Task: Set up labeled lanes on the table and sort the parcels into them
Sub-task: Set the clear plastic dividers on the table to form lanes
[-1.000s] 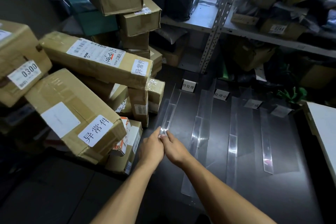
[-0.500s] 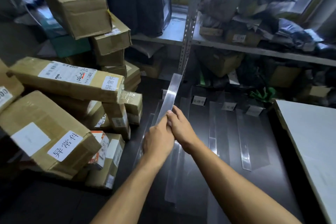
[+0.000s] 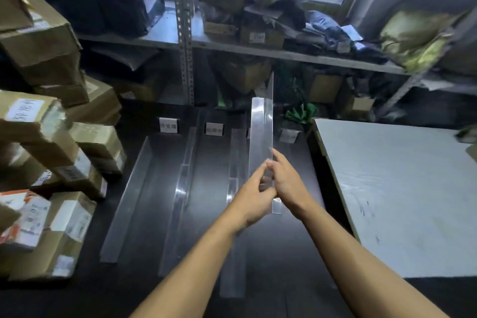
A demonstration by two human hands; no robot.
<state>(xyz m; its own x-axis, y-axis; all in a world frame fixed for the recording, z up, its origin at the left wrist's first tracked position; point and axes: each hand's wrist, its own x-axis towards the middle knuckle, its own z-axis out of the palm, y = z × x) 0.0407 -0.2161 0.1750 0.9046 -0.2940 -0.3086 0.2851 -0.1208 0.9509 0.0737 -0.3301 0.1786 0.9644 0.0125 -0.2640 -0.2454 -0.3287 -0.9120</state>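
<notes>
A long clear acrylic divider strip is held above the dark table, pointing away from me. My left hand and my right hand both grip its near end. Three more clear dividers lie on the table: a left one, a middle one and a third just left of my hands. Small white label stands line the far edge. Brown cardboard parcels are piled at the left.
A white board lies at the right of the table. A metal shelf rack stuffed with boxes and bags stands behind. The parcel pile leans over the table's left edge, with a red-and-white parcel near the front.
Both hands lifted the divider off the left side of the table and carried it rightward, past the other dividers, to the right-hand lanes. My view turned to the right too.
</notes>
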